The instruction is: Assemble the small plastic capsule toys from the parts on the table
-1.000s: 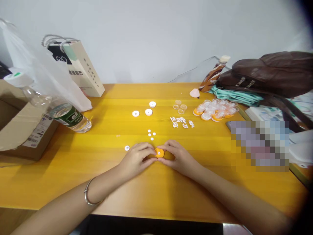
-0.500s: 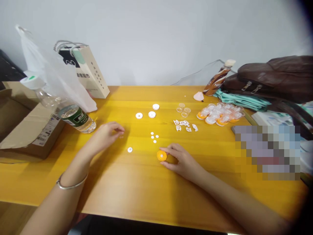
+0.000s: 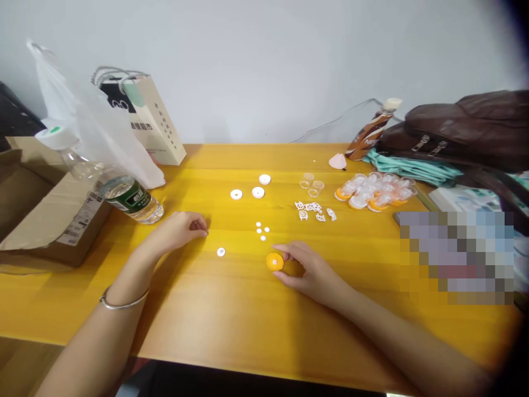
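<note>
My right hand point(image 3: 308, 267) holds an orange scalloped disc point(image 3: 271, 266) with a small white centre by its edge, thumb and fingers on its right side. My left hand point(image 3: 188, 227) rests low over the table to the left, its thumb and fingertips closed together where tiny rings lie; what is pinched is too small to make out. Between the hands are a white disc with a grey middle point(image 3: 221, 252) and several small white dots point(image 3: 259, 231). Farther back lie three white wheel-like discs point(image 3: 258, 192).
White openwork pieces point(image 3: 303, 215), two clear cups point(image 3: 316, 189) and a cluster of clear-domed orange pieces point(image 3: 363, 196) lie right of centre. A water bottle point(image 3: 128, 196), cardboard box point(image 3: 82, 220) and paper bag point(image 3: 159, 121) stand left. A drink bottle point(image 3: 367, 135) and brown bag point(image 3: 467, 132) sit at back right.
My left hand has come down onto the tiny rings and its fingertips have closed there, hiding most of them. My right hand keeps the orange disc in nearly the same place.
</note>
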### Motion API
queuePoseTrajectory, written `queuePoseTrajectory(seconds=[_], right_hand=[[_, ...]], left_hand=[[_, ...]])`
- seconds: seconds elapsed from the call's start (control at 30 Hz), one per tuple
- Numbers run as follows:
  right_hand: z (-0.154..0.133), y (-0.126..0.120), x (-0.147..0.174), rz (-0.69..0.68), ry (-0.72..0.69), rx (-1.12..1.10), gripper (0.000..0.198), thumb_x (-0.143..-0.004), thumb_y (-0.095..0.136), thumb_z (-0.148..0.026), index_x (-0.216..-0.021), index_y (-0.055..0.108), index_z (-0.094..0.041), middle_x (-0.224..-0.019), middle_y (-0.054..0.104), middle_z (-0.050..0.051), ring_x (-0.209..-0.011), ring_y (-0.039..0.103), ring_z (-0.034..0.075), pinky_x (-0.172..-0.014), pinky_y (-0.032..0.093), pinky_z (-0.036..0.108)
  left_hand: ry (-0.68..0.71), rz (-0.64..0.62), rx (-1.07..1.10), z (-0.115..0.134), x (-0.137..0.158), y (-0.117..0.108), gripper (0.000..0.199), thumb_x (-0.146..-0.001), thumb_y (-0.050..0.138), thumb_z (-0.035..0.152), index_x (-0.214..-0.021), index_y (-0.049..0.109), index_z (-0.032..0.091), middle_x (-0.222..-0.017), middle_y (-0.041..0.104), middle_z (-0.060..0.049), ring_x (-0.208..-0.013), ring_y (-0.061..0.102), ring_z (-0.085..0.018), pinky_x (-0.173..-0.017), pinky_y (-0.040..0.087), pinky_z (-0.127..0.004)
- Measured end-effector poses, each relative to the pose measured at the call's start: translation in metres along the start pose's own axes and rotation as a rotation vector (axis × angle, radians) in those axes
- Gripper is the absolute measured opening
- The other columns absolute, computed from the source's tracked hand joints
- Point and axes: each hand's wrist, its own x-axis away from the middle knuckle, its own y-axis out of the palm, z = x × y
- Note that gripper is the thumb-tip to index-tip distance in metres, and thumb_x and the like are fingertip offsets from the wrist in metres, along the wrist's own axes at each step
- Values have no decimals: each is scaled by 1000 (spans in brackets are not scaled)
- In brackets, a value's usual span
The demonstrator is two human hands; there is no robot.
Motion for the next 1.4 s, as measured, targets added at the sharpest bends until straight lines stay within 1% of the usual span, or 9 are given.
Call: queuePoseTrajectory(seconds=[0.27,0.47,0.57,0.63,0.73,0.87,0.97,1.07,1.4], right_hand=[[3,2,1,30,2,-38,33,-74,60,-19,-105,50,-20,-83,56,3,-79,56,16,-76,48,33],[-2,-2,-1,35,7,-39,25,-75,58,-18,-99,53,-20,-80,57,3,-76,57,16,-73,49,32],[-5,-5,-3,10,8,-20,20,-75,59,-17,-95,56,-20,-79,58,3,-75,57,16,-71,48,31],[-6,-6,-5,-1,3,-6,17,-76,59,-17,-92,58,-21,-78,59,3,-74,57,16,-69,48,31],[-6,-5,-7,9,-2,7,16,-76,60,-17,-92,60,-21,-76,59,3,-73,57,16,-69,47,30],[-1,0,-8,18,-9,17,18,-78,59,-18,-96,61,-19,-77,59,3,-74,56,16,-70,46,29],[2,3,-8,29,-26,28,19,-79,58,-20,-98,61,-19,-76,58,3,-73,56,16,-68,46,28],[3,4,-7,45,-46,37,19,-79,58,-19,-98,61,-20,-78,58,3,-74,56,16,-68,45,28],[1,5,-6,38,-41,50,19,-79,58,-20,-98,60,-20,-81,59,4,-78,56,17,-71,46,30]], left_hand=[[-9,56,-65,7,5,2,19,-72,51,30,-76,66,20,-80,71,-2,-74,64,-18,-66,45,-25],[23,77,-139,6,7,1,17,-71,48,27,-67,63,19,-69,68,-1,-61,60,-16,-59,41,-24],[43,130,-208,7,8,2,16,-73,48,26,-66,60,20,-67,66,-2,-60,58,-16,-58,40,-25],[143,203,-166,14,9,6,15,-77,48,25,-72,61,19,-75,66,-3,-66,59,-17,-64,42,-26],[390,326,19,37,10,23,15,-84,46,22,-85,60,17,-84,64,-5,-79,59,-16,-75,44,-27],[613,303,123,77,13,58,13,-87,47,21,-88,59,18,-84,63,-4,-80,57,-14,-76,43,-28],[609,264,183,92,13,80,11,-88,47,20,-87,58,18,-84,62,-4,-81,56,-15,-75,43,-29],[570,264,203,94,11,92,11,-88,46,20,-87,57,18,-83,61,-4,-82,56,-16,-75,43,-30],[595,301,125,96,11,97,13,-89,46,21,-87,58,18,-83,63,-3,-81,57,-16,-74,41,-31]])
